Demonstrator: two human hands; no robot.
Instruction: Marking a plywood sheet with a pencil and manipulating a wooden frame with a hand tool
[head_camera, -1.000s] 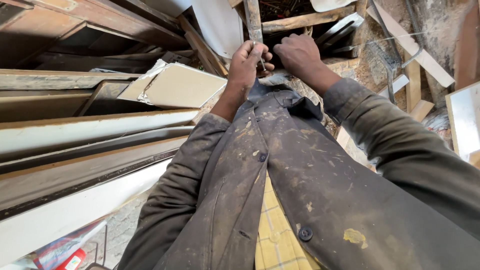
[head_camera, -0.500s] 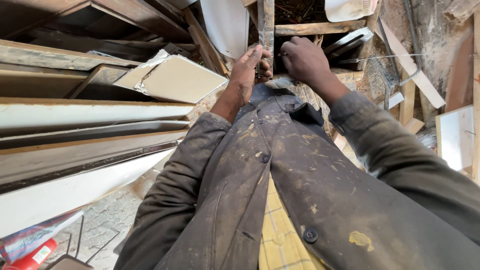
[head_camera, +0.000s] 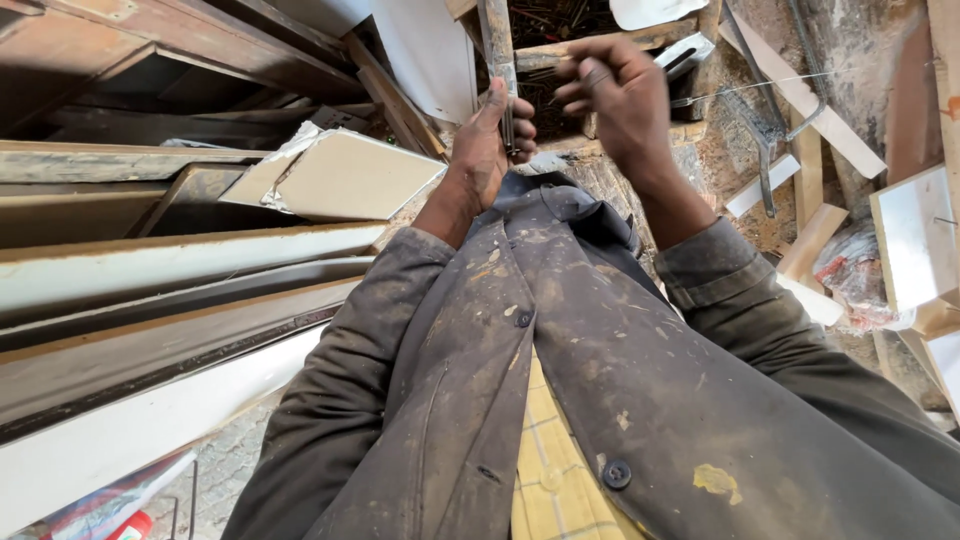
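Down the left side, long boards (head_camera: 150, 270) lie stacked lengthwise, pale and grey, with a cream panel (head_camera: 345, 175) resting at an angle on top of them. Filling the middle is the person's dusty, paint-flecked coat (head_camera: 560, 380), open over a yellow checked shirt (head_camera: 545, 470). Off to the right, short offcuts (head_camera: 810, 240) and a white block (head_camera: 915, 240) sit among rubble. Straight ahead, a narrow upright strip (head_camera: 497, 40) of wood rises past a box (head_camera: 560, 50) of dark nails. The left hand (head_camera: 490, 145) is wrapped around the strip's lower end, fingers closed on it, with thin dark nails seemingly tucked in the same grip. The right hand (head_camera: 620, 90) hangs just beside it, over the box, fingers curled in a loose fist; whether it pinches a nail I cannot tell.
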